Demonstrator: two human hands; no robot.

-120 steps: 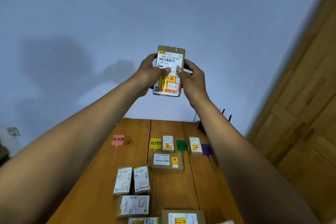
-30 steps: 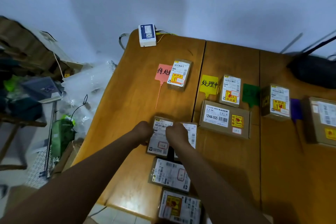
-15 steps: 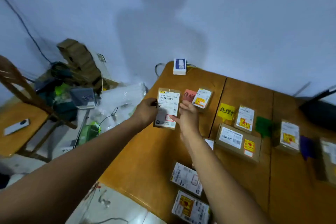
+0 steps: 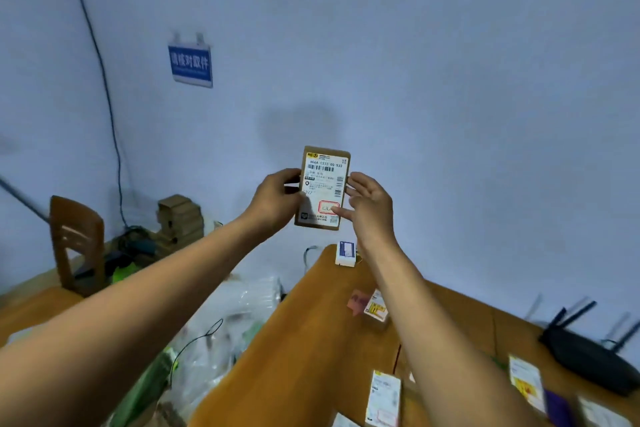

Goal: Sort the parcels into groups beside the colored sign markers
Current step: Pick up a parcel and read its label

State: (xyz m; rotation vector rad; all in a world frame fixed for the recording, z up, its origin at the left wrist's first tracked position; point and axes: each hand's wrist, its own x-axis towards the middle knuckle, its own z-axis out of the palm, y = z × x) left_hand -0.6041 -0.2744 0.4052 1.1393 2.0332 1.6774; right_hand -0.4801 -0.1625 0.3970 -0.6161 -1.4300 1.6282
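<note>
Held parcel (image 4: 322,187): a flat brown parcel with a white barcode label and a red stamp outline, upright, label to the camera, raised high above the table's (image 4: 304,357) far left corner, against the wall
Left hand (image 4: 277,198): above the table's far left corner, fingers curled round the parcel's left edge, gripping it
Right hand (image 4: 369,204): above the table's far end, fingers nearly straight, fingertips touching the parcel's right edge beside the red stamp, thumb by the upper right edge; it does not clasp the parcel
Pink marker (image 4: 356,302): on the table, towards its far left part, blurred
Parcel with yellow sticker (image 4: 375,308): on the table, just beside the pink marker, partly behind the right forearm
Near parcel (image 4: 384,395): flat on the table near its front edge, white label up
Right-side parcel (image 4: 526,381): on the table's right part, with a yellow label
Purple marker (image 4: 557,406): on the table's right part, just beside that parcel
White and blue box (image 4: 346,253): on the table's far left corner
Black router (image 4: 588,357): at the table's far right, antennas up
Plastic bags (image 4: 225,322): on the floor off the table's left edge
Chair (image 4: 76,243): well to the left of the table
Blue wall sign (image 4: 190,64): on the wall, high above and left of the table
</note>
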